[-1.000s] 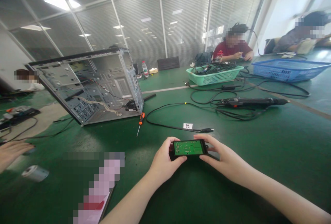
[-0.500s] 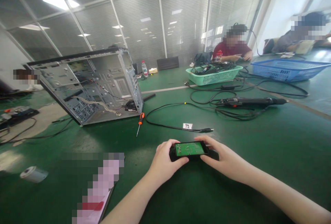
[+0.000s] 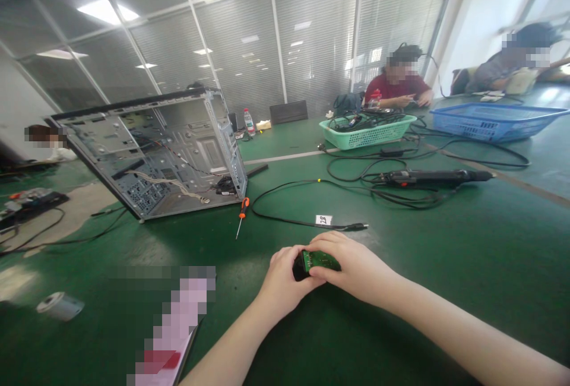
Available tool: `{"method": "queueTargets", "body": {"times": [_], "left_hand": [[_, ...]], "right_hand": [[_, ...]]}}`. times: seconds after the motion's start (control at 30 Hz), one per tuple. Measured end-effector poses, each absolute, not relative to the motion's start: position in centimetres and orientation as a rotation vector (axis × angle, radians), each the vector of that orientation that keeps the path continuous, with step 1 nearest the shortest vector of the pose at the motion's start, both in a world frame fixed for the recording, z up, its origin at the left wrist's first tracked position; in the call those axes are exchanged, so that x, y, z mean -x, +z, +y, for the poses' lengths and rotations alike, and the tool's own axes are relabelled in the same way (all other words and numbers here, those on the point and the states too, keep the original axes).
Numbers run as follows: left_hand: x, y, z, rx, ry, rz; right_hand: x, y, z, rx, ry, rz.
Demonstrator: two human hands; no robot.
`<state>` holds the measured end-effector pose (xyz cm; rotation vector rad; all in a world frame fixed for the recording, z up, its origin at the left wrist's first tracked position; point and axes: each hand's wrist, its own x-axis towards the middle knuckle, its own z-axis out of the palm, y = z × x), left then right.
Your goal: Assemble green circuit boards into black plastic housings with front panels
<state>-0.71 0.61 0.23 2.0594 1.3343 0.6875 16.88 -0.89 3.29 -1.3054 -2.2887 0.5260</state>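
A small black casing with a green circuit board [image 3: 314, 260] inside rests low over the green table [image 3: 445, 267], held between both my hands. My left hand [image 3: 285, 279] grips its left end, thumb against the board's edge. My right hand [image 3: 351, 264] lies over the top and right of it, fingers curled, covering most of the board. An orange-handled screwdriver [image 3: 241, 215] lies a short way beyond my left hand. A black cable [image 3: 289, 218] with a plug and a paper tag marked 28 [image 3: 323, 220] runs just past my hands.
An open computer case [image 3: 155, 148] stands tilted at left. A black electric screwdriver [image 3: 436, 177] lies among cables at right. Behind it stand a green basket [image 3: 367, 130] and a blue basket [image 3: 494, 120]. A tape roll [image 3: 60, 305] lies near left. Other people sit at the far edges.
My right hand has slid leftward over the board, now covering most of it. Another person's hand at the left edge has gone from view.
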Motion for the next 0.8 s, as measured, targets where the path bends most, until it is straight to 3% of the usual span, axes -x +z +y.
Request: {"method": "queueTargets", "body": {"times": [0.37, 0.8], "left_hand": [[0.9, 0.1, 0.7, -2.053, 0.652, 1.353], [0.8, 0.3, 0.6, -2.059, 0.622, 1.366]], "right_hand": [[-16.1, 3.7, -0.1, 1.461, 0.687, -2.142], [-16.1, 4.3, -0.5, 1.475, 0.565, -2.322]]}}
